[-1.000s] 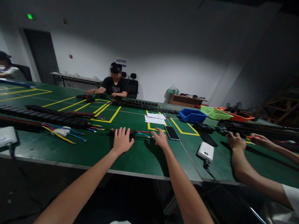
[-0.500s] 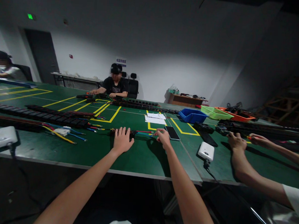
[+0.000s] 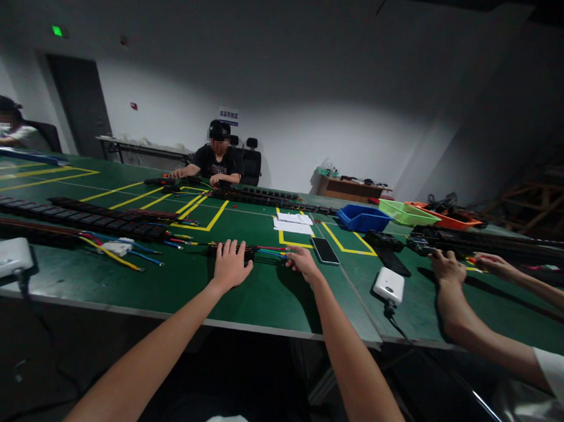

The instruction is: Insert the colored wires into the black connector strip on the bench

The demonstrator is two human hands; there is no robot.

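My left hand (image 3: 230, 264) lies flat with its fingers spread over a dark strip (image 3: 212, 251) on the green table. Coloured wires (image 3: 271, 253), blue and red among them, run out to the right from under it. At their right end my right hand (image 3: 302, 262) has its fingers closed round the wire ends. A black-screened phone (image 3: 326, 251) lies just right of that hand, and white papers (image 3: 293, 223) are behind it.
Black cable chains (image 3: 74, 216) and loose wires lie left. Blue (image 3: 364, 219), green (image 3: 407, 212) and orange trays stand back right. White devices (image 3: 389, 285) sit on both sides. A neighbour's hands (image 3: 448, 267) work at the right; another person (image 3: 217, 160) sits opposite.
My right hand has shifted slightly left and down along the wires, its fingers now over their ends. My left hand stays where it was. The neighbour's farther hand moved slightly.
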